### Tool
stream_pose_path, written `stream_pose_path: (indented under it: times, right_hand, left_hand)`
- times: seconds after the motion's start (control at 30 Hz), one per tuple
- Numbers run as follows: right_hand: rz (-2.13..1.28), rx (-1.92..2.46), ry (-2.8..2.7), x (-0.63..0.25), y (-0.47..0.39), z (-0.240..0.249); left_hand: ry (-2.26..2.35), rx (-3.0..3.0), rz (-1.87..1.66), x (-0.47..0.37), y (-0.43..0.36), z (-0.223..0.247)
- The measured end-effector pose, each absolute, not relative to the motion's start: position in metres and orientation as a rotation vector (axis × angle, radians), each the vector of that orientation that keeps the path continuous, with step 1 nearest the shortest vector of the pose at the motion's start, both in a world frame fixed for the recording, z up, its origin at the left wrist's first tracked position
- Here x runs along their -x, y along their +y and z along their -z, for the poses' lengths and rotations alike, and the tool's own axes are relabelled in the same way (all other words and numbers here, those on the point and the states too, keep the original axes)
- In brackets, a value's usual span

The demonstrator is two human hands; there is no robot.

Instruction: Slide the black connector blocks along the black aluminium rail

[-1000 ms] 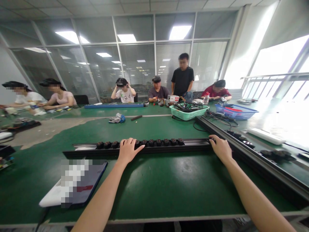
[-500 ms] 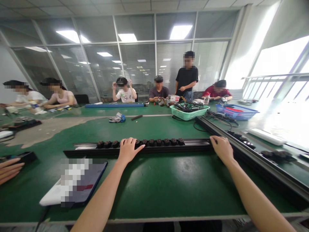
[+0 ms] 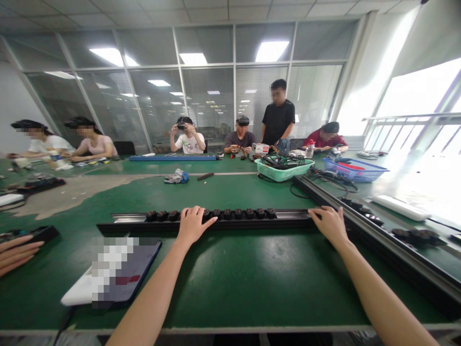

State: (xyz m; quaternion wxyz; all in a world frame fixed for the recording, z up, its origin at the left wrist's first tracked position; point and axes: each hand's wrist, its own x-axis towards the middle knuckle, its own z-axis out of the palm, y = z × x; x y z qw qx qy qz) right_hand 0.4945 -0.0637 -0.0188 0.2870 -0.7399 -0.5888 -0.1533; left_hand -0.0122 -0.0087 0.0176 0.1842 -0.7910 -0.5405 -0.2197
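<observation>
A long black rail (image 3: 230, 225) lies across the green table, with several round black parts (image 3: 249, 213) in a row in its channel. My left hand (image 3: 194, 224) rests over the rail left of its middle, fingers bent over the far side and thumb stretched to the right, gripping it. At the rail's right end is my right hand (image 3: 329, 223), its fingertips on the rail's end and its thumb side hidden in part. That hand looks closed on the rail. Some round parts are hidden behind my left hand.
A second long rail (image 3: 382, 240) runs diagonally on the right. A tablet-like device (image 3: 140, 274) lies at the front left, near another person's hand (image 3: 18, 252). Farther off are a green basket (image 3: 284, 172), a blue basket (image 3: 355, 172), a cloth (image 3: 176, 177) and several people.
My right hand has shifted slightly left along the rail's end, its fingers a little more spread. My left hand keeps its place on the rail. The view has turned slightly.
</observation>
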Motion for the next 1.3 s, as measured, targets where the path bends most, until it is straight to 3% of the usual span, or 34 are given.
stream_pose_path:
  times: [1.3]
  right_hand:
    - [0.44, 2.046, -1.528, -0.508, -0.062, 0.023]
  left_hand:
    - [-1.524, 2.24, 0.642, 0.013, -0.007, -0.016]
